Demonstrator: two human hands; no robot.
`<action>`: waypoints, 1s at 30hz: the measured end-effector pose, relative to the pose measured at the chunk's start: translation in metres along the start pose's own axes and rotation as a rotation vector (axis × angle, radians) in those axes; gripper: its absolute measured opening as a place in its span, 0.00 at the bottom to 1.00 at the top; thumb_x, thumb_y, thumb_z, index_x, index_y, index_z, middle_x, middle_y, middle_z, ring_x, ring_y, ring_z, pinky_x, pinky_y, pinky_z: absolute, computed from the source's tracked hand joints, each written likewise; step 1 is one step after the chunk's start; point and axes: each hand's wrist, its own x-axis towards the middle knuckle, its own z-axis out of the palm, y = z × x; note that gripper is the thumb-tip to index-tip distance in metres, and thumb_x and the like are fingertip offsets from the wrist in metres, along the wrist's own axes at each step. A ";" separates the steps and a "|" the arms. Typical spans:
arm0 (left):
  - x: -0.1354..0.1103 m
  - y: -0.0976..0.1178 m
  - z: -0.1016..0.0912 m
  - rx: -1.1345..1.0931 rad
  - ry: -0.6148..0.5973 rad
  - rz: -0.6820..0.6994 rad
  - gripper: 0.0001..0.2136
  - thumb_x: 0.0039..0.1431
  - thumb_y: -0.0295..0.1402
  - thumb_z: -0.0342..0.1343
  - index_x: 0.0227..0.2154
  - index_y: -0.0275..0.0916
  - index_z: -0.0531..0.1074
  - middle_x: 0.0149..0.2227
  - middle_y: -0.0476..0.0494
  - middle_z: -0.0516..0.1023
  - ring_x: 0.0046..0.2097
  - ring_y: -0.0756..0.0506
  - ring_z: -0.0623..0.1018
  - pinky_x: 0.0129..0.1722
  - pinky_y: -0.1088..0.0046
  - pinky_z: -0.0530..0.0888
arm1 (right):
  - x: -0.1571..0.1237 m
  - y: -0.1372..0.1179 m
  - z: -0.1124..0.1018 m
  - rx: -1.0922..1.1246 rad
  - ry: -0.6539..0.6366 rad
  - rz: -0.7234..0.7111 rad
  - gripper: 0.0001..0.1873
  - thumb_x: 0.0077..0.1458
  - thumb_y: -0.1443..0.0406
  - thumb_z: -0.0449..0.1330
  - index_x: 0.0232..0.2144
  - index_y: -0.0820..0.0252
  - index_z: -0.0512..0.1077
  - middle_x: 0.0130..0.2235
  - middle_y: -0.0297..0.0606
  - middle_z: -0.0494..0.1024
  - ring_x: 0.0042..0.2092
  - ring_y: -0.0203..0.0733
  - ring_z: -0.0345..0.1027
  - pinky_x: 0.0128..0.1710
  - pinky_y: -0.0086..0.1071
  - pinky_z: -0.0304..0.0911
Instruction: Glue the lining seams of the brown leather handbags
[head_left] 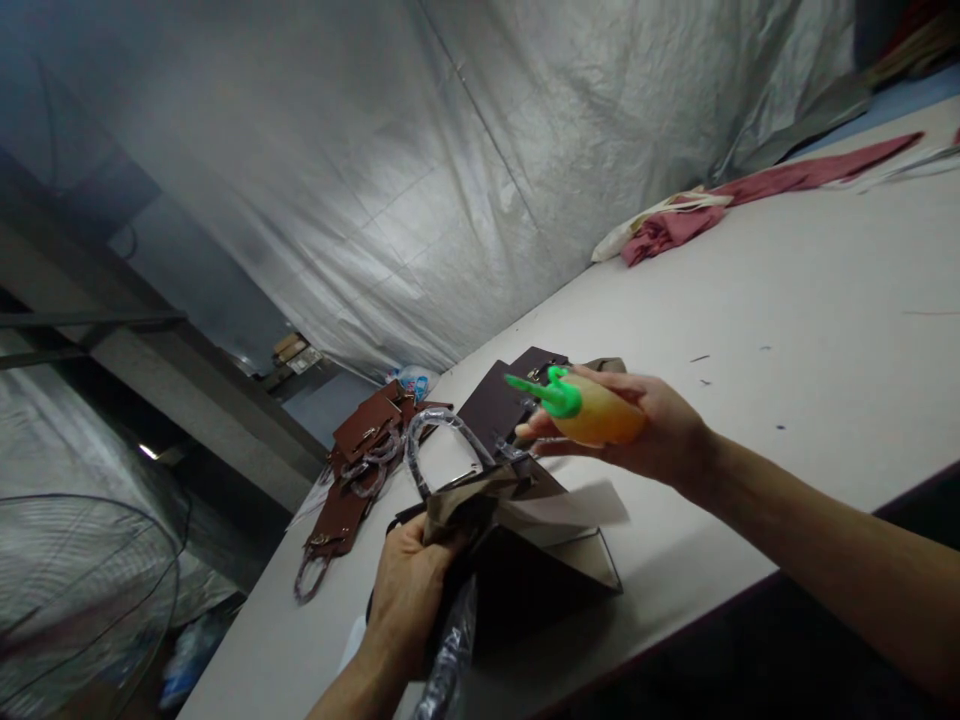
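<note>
Fingers (538, 428) of the right hand (660, 430) curl round a yellow-orange bottle (604, 412), which we put just above the dark bag (525, 580), its green nozzle (544, 392) pointing left and clear of the bag. Left hand (412, 580): we see it clamped on the left end of the dark bag, bunching the taupe lining (461, 500); fingertips are tucked out of sight, so we can't tell how they lie underneath. The dark bag is tilted on the white table (765, 300), with one plastic-wrapped handle (454, 650) hanging on the near side and another wrapped handle (411, 440) arching up on the far side. Just beyond the dark bag we count a purplish-brown bag (484, 400), lying flat. Left of the dark bag we get a pile of reddish-brown bags (367, 425), metal fittings and wrapped handles showing, and behind the pile a clear bottle with blue (414, 380). Far to the right and beyond the dark bag we have crumpled pink cloth (675, 228); past everything, a silvery sheet (450, 180) hangs behind the table.
</note>
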 end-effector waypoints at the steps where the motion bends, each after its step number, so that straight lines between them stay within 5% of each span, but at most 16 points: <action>1: -0.001 0.000 0.000 -0.016 -0.002 -0.004 0.22 0.41 0.48 0.73 0.36 0.37 0.83 0.27 0.47 0.82 0.33 0.42 0.80 0.32 0.73 0.73 | -0.005 0.004 -0.010 0.015 0.021 0.034 0.20 0.62 0.54 0.58 0.39 0.67 0.79 0.40 0.55 0.84 0.47 0.61 0.79 0.51 0.51 0.72; 6: 0.001 -0.002 0.002 -0.088 -0.026 -0.009 0.24 0.43 0.48 0.73 0.40 0.37 0.83 0.30 0.46 0.84 0.34 0.43 0.80 0.34 0.73 0.74 | -0.026 0.039 -0.034 0.122 0.060 0.134 0.16 0.61 0.57 0.61 0.39 0.65 0.78 0.43 0.53 0.84 0.50 0.59 0.78 0.55 0.54 0.70; 9: 0.003 -0.004 0.004 -0.147 -0.062 -0.001 0.23 0.45 0.46 0.73 0.42 0.38 0.83 0.33 0.46 0.84 0.35 0.44 0.80 0.36 0.73 0.74 | -0.030 0.058 -0.030 0.213 0.049 0.209 0.19 0.62 0.56 0.60 0.44 0.67 0.77 0.46 0.54 0.83 0.51 0.59 0.78 0.53 0.53 0.72; 12: 0.004 -0.005 0.005 -0.152 -0.081 -0.010 0.21 0.48 0.46 0.71 0.43 0.38 0.82 0.33 0.46 0.84 0.35 0.44 0.80 0.37 0.73 0.73 | -0.027 0.069 -0.021 0.296 0.041 0.302 0.22 0.64 0.54 0.58 0.46 0.68 0.77 0.45 0.53 0.83 0.43 0.53 0.80 0.47 0.48 0.75; 19: 0.008 -0.014 0.000 -0.065 -0.103 0.039 0.21 0.56 0.45 0.66 0.50 0.42 0.79 0.42 0.48 0.85 0.44 0.42 0.81 0.43 0.71 0.73 | -0.008 0.080 -0.003 0.335 0.152 0.123 0.14 0.65 0.60 0.57 0.40 0.65 0.78 0.40 0.50 0.85 0.42 0.44 0.81 0.43 0.31 0.74; 25: 0.013 -0.019 0.004 -0.160 -0.145 0.110 0.20 0.58 0.39 0.64 0.53 0.42 0.76 0.47 0.46 0.84 0.49 0.41 0.80 0.51 0.68 0.74 | -0.006 0.081 0.019 0.408 0.128 0.200 0.19 0.68 0.58 0.53 0.43 0.66 0.78 0.41 0.48 0.85 0.35 0.41 0.79 0.38 0.32 0.73; 30: 0.005 -0.006 0.017 -0.011 -0.090 0.091 0.26 0.47 0.41 0.71 0.49 0.39 0.75 0.42 0.43 0.84 0.44 0.40 0.82 0.44 0.68 0.76 | -0.002 0.093 0.024 0.441 0.030 0.190 0.18 0.67 0.58 0.55 0.40 0.66 0.79 0.38 0.45 0.85 0.34 0.39 0.78 0.38 0.30 0.72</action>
